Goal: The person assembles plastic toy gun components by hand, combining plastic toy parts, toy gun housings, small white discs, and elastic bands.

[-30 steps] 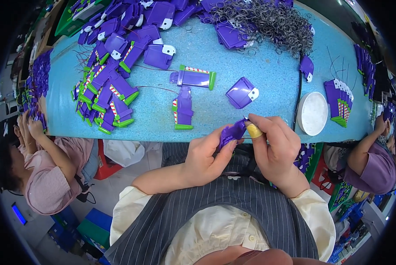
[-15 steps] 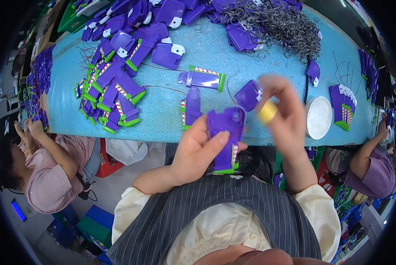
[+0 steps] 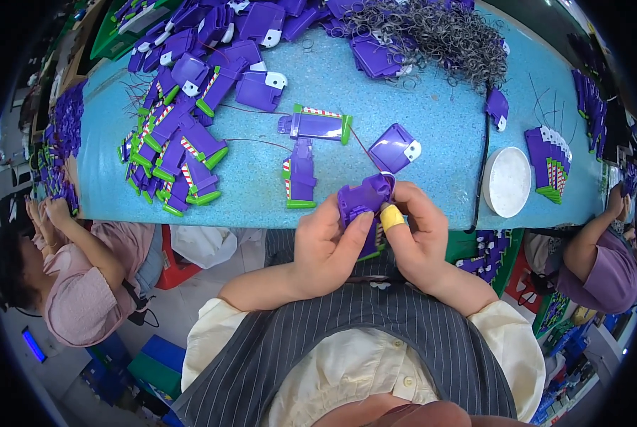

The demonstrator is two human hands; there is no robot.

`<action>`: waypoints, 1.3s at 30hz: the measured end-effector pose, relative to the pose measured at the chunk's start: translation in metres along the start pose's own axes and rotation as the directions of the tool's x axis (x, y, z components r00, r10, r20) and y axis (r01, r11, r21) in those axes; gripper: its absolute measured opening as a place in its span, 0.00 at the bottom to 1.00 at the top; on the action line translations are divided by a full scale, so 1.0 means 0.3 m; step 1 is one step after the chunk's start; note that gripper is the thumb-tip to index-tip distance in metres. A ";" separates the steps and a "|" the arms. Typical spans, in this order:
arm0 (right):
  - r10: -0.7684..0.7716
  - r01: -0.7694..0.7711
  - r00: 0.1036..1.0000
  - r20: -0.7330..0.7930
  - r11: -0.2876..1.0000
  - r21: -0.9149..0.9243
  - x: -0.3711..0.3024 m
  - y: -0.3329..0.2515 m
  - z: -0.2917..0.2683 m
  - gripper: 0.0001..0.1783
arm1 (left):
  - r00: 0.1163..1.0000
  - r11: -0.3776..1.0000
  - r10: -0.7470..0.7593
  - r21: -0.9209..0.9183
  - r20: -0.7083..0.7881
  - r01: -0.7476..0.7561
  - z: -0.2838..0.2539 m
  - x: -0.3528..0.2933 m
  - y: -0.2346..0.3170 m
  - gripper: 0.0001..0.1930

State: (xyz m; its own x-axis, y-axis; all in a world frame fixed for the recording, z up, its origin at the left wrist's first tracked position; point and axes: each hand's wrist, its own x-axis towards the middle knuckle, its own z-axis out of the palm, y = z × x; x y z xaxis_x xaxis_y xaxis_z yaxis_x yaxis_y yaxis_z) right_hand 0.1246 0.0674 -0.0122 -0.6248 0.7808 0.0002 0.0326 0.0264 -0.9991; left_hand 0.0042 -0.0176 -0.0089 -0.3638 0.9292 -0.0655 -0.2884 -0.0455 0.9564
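Close to the table's near edge, my left hand (image 3: 325, 245) grips a purple plastic wing-shaped part (image 3: 359, 196) with a green end and a striped strip. My right hand (image 3: 421, 238), yellow tape round its thumb, pinches the same part at its upper right corner. What lies under the right fingertips is too small to make out. A thin dark red wire runs up from that corner. Just beyond lies a loose purple panel (image 3: 389, 148) with a white corner. Two more wing parts rest further left, one crosswise (image 3: 320, 127) and one upright (image 3: 302, 171).
Wing parts are piled (image 3: 179, 142) at left, with purple panels (image 3: 261, 21) behind. Metal spring rings (image 3: 450, 39) are heaped at the back. A white round dish (image 3: 508, 183), a black cable (image 3: 482, 164) and fanned wing parts (image 3: 546, 158) are at right. People work on both sides.
My right hand has come down and left from near the loose panel onto the wing part in my left hand. The loose panel is no longer covered.
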 end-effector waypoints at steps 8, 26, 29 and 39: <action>0.136 -0.037 0.950 0.280 0.943 -0.331 0.107 -0.094 -0.149 0.11 | 0.961 0.949 -0.195 -0.209 0.196 0.235 -0.032 0.033 0.008 0.15; -0.561 0.608 0.754 0.342 0.398 -0.687 0.411 -0.095 -0.275 0.13 | 0.933 0.871 -0.313 -0.337 0.179 0.357 -0.086 -0.031 0.075 0.16; -0.427 0.495 0.864 0.266 0.629 -0.600 0.296 -0.145 -0.301 0.11 | 0.921 0.893 -0.335 -0.244 0.202 0.378 -0.091 -0.030 0.072 0.16; 0.176 -0.112 0.977 -0.117 0.901 0.418 0.162 -0.034 -0.336 0.11 | 0.907 0.837 -0.334 -0.363 0.256 0.410 -0.015 0.044 -0.022 0.17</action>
State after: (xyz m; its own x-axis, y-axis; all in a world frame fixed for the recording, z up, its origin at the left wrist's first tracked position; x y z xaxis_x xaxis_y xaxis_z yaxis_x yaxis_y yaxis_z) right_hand 0.1725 0.1679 0.0022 -0.5137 0.8409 -0.1704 -0.2270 -0.3247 -0.9182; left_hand -0.0028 -0.0069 -0.0174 -0.0069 0.9522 -0.3055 -0.7117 0.2099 0.6704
